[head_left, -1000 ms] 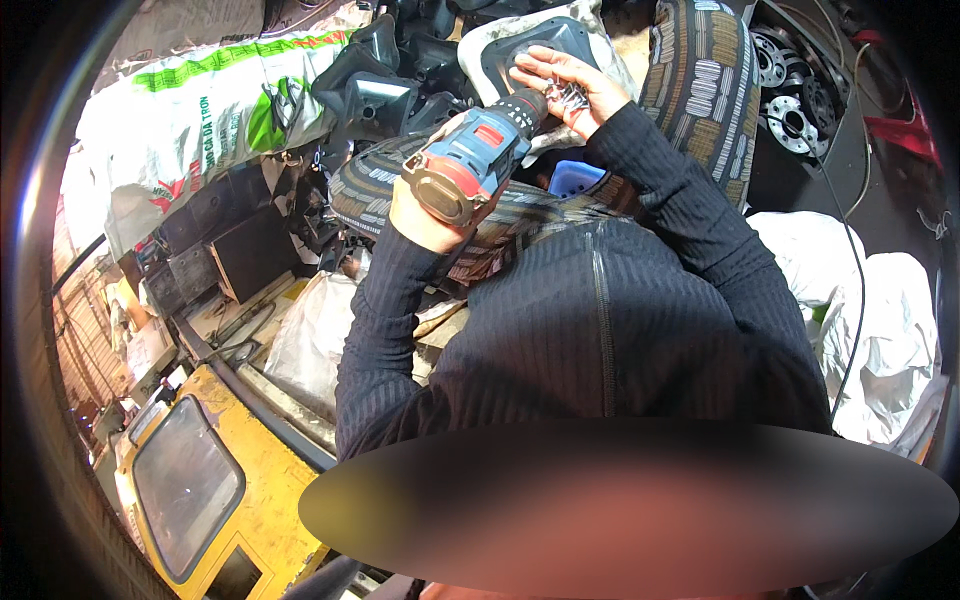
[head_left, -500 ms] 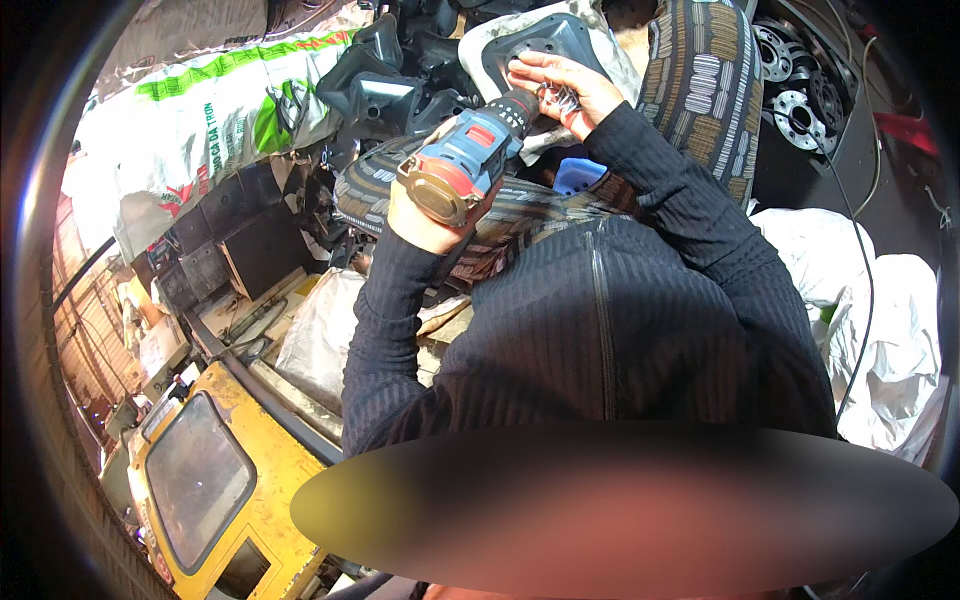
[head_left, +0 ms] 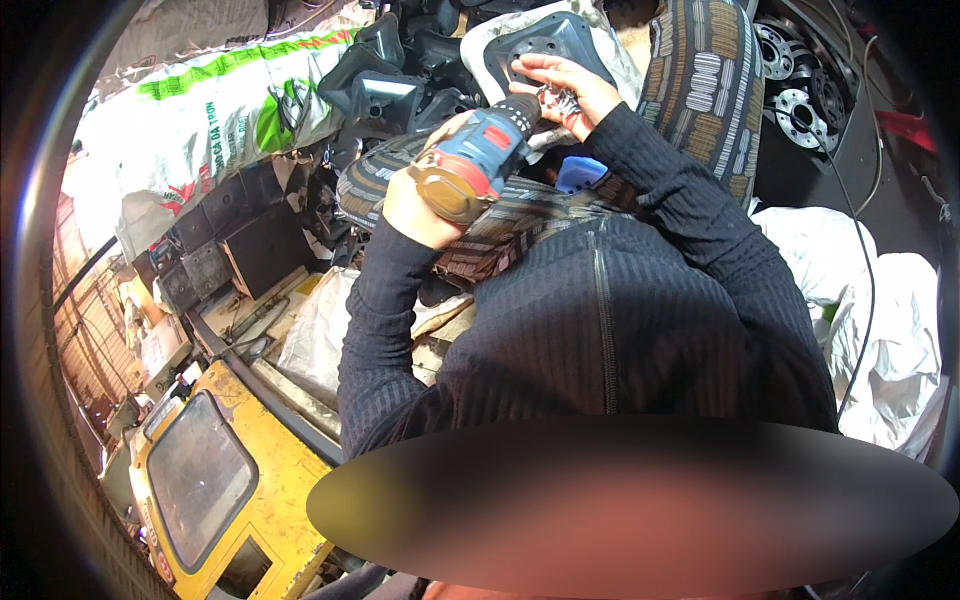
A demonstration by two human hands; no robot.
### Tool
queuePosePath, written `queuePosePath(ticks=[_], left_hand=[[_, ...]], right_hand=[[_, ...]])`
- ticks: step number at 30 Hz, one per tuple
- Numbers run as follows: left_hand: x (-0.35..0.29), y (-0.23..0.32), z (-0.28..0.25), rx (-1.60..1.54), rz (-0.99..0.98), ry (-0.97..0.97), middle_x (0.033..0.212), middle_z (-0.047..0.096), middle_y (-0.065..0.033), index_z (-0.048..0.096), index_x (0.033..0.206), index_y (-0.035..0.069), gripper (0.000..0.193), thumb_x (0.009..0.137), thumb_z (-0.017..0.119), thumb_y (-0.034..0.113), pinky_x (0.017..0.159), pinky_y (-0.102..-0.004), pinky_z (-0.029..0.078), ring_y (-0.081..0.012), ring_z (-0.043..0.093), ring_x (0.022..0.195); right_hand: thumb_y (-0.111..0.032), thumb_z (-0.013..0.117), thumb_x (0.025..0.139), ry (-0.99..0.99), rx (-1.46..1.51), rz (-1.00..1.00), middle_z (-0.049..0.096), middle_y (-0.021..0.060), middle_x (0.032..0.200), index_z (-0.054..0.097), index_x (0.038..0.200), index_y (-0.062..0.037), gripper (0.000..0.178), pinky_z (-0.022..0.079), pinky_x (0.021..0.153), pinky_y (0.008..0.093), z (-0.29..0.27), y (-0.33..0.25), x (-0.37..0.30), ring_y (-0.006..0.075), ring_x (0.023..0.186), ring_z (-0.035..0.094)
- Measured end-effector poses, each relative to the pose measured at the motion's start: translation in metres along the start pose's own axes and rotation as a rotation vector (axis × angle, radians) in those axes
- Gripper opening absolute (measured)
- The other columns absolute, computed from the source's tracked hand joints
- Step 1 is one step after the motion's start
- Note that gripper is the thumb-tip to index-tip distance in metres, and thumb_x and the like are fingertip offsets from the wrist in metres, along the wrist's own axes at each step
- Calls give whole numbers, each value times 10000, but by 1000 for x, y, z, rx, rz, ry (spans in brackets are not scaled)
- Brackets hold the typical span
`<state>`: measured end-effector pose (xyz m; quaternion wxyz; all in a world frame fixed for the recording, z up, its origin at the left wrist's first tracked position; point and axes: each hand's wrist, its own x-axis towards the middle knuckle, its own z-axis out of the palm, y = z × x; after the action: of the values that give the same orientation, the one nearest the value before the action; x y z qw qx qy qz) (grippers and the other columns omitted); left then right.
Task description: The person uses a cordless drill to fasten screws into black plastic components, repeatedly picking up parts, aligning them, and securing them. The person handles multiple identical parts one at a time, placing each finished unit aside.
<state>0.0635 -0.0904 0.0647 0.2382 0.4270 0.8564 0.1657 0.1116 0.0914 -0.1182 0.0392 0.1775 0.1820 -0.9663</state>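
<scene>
My left hand [head_left: 412,208] is wrapped round the handle of a blue and red cordless drill [head_left: 488,150], whose black chuck points up and to the right. Close beside the chuck is my right hand [head_left: 590,88], cupped with its fingers reaching left. It holds a small bunch of shiny metal screws [head_left: 563,101]; their exact shape is hard to make out. Beyond the fingers lies a black square plastic part [head_left: 553,38] with rounded corners, on a white sack [head_left: 622,62]. The drill's tip and whatever it touches are hidden by my fingers.
More black moulded parts [head_left: 385,98] are heaped at the far left, near a white and green printed sack [head_left: 225,125]. A blue container [head_left: 578,174] sits by my lap. Metal discs [head_left: 800,118] fill a bin at right. A yellow machine panel [head_left: 268,455] stands lower left.
The drill has turned slightly and shifted a little right, its chuck closer under my right hand. The right hand has barely moved and still holds the screws.
</scene>
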Motion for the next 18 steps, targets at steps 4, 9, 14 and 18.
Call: queuePosePath(ticks=[4,9,14,18], left_hand=[[2,-3,-4,-47,-12,89,1033,626,-131,522,1170,23,534,721,744,210,832,-373,484,-278,621,944],[1,-20,-7,-33,-102,126,999,643,-130,589,1081,21,453,714,764,220,813,-360,497,-260,634,931],[24,-56,0,16,-159,107,968,670,-123,604,1049,17,496,683,802,286,786,-315,529,-223,665,888],[44,-78,4,17,-159,80,979,665,-118,585,1070,13,549,683,803,335,787,-323,525,-224,658,898]], right_hand=[[-130,479,923,127,124,-40,588,124,1169,529,1158,4,276,532,826,396,-15,4,5,288,1045,593],[-183,551,886,554,-27,-96,647,77,990,640,995,-33,205,518,690,304,-45,6,20,210,792,624],[-397,722,746,783,-713,-403,668,51,759,712,810,-85,318,479,643,270,-47,13,50,149,665,600],[-484,775,660,853,-910,-281,670,44,798,722,828,-98,425,481,698,274,-50,13,54,140,720,606]])
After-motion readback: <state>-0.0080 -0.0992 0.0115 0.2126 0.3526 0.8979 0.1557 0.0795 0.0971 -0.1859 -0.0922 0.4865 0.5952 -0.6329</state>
